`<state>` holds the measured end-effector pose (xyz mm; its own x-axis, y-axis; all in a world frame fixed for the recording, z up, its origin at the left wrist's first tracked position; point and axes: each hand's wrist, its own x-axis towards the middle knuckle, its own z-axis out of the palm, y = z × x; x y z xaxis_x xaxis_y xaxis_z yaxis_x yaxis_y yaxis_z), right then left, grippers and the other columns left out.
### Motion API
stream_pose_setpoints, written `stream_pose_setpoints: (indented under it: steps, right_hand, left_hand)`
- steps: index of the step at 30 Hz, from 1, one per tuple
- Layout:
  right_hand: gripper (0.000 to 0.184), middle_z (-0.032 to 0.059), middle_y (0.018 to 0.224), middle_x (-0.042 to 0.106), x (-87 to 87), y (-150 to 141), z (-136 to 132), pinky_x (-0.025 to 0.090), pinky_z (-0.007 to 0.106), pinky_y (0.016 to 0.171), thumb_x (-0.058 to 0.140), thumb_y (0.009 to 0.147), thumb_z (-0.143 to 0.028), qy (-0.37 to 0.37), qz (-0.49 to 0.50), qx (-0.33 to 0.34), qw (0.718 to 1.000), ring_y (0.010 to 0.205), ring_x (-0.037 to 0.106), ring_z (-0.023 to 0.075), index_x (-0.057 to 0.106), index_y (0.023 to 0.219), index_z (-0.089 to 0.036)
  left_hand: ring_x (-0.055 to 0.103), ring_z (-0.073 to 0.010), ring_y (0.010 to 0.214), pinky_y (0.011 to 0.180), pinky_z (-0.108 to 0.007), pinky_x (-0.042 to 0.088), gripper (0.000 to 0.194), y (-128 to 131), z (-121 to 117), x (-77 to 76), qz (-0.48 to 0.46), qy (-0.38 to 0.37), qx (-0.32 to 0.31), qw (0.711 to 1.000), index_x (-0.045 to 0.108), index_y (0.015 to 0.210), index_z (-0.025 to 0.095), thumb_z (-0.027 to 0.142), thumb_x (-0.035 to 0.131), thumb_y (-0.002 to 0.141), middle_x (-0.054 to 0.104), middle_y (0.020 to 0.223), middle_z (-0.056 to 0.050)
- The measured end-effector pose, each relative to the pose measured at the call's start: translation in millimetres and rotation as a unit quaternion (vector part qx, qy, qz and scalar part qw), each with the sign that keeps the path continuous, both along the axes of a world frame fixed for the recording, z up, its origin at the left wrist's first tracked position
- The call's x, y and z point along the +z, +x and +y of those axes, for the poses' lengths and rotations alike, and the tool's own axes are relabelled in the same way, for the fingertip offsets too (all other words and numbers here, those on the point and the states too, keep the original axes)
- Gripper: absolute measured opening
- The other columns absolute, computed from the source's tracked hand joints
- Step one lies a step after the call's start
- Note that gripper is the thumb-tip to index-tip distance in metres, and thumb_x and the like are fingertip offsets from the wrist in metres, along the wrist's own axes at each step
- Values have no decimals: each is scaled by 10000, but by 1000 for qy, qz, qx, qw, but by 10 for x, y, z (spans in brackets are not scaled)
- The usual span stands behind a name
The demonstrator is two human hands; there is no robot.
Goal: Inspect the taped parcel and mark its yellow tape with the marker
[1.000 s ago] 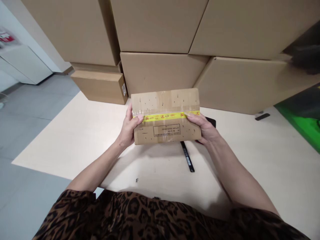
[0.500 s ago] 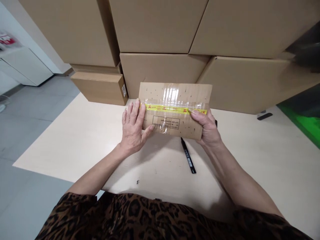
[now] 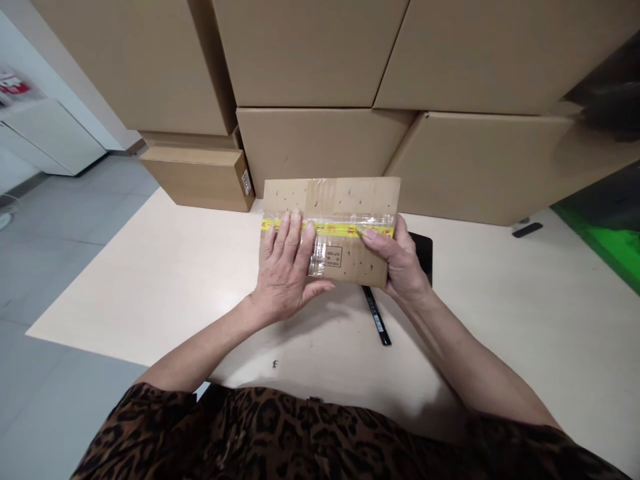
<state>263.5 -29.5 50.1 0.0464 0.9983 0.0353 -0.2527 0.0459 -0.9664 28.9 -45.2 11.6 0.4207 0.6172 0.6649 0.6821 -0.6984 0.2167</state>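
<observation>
A flat cardboard box (image 3: pixel 370 200) is held up over the table, its broad face tilted towards me. Clear tape and a yellow printed strip run across that face, with a small printed rectangle below. My right hand (image 3: pixel 403 257) grips the box's right edge, thumb on the front and the other fingers partly hidden behind it. Flat against the left part of the face lies my left hand (image 3: pixel 287 267), fingers stretched out over the yellow strip. Under the box a black marker pen (image 3: pixel 377 317) lies on the table, its upper end covered by the box.
Large cardboard boxes (image 3: pixel 310 53) are stacked along the back of the table (image 3: pixel 125 287). A smaller carton (image 3: pixel 195 180) stands at back left. A black flat object (image 3: pixel 424 253) lies partly behind my right hand, and a small black piece (image 3: pixel 527 230) sits far right.
The box has moved slightly left and down. My left hand has slid from its left edge further onto the face. More of the black flat object shows beside my right hand.
</observation>
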Motion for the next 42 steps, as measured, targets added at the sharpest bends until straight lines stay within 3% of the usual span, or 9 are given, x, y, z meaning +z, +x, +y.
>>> stream_pose_setpoints:
  steps: [4,10,16,18,20,24,28,32,42]
  right_hand:
    - [866,55,1344,691,-82,-30,20,641,570,1033,933,635,-517,-8,4,-6,1000,1244,723,351,499,1367,-355]
    - [805,36,1352,712,-66,-64,-2,642,564,1043,917,656,-497,-8,18,-2,1000,1267,723,344,502,1333,-362]
    - [713,34,1310,747,-59,-84,0,629,563,1054,900,655,-485,-8,32,0,999,1243,741,341,536,1251,-341]
    - [659,28,1303,756,-40,-62,7,630,563,1046,871,686,-489,2,25,8,1000,1222,750,335,559,1248,-345]
    - [617,26,1276,763,-5,-32,16,640,563,1013,851,702,-495,15,20,6,1000,1182,762,333,582,1236,-345]
    - [551,21,1209,760,77,5,21,642,559,993,859,688,-479,23,31,-21,999,1149,763,332,594,1146,-328]
    - [658,32,1292,742,72,-7,8,644,559,1004,877,662,-496,22,23,-19,999,1206,742,339,576,1227,-343]
    - [739,44,1388,710,-18,-12,12,654,560,997,882,676,-539,18,5,-7,1000,1250,727,344,537,1306,-364]
    - [723,53,1447,675,-82,-41,5,647,571,1018,865,720,-532,15,5,24,1000,1305,705,350,485,1313,-369]
  left_hand:
    - [20,-498,1705,1334,-719,80,1128,100,-16,-31,0,29,-24,999,50,1770,299,881,493,910,-50,1858,-164]
    - [16,-554,1684,1293,-804,119,1076,172,-65,20,4,7,-76,997,128,1753,410,862,580,888,-26,1864,-113]
    - [75,-485,1704,1328,-737,161,1079,145,-116,135,-10,-9,-140,990,44,1755,414,851,558,912,-62,1867,-78]
    - [105,-482,1701,1342,-721,129,1134,65,-125,203,-47,-23,-124,991,156,1751,386,888,618,845,82,1862,-98]
    - [67,-496,1701,1354,-712,20,1211,-48,-114,260,-114,-32,-46,992,301,1724,321,919,696,749,191,1840,-128]
    - [17,-483,1708,1355,-651,-132,1213,-236,-49,255,-141,-40,62,987,373,1707,251,882,745,739,211,1837,-145]
    - [143,-437,1709,1370,-619,-82,1142,-211,-33,134,-31,-22,34,999,244,1750,247,863,620,865,264,1819,-160]
    - [164,-432,1706,1372,-616,51,1162,-96,-76,85,9,-22,22,999,128,1766,214,901,487,900,162,1836,-202]
    - [70,-520,1694,1328,-732,118,1175,39,-86,71,4,-6,-29,1000,106,1768,310,902,558,859,-17,1858,-170]
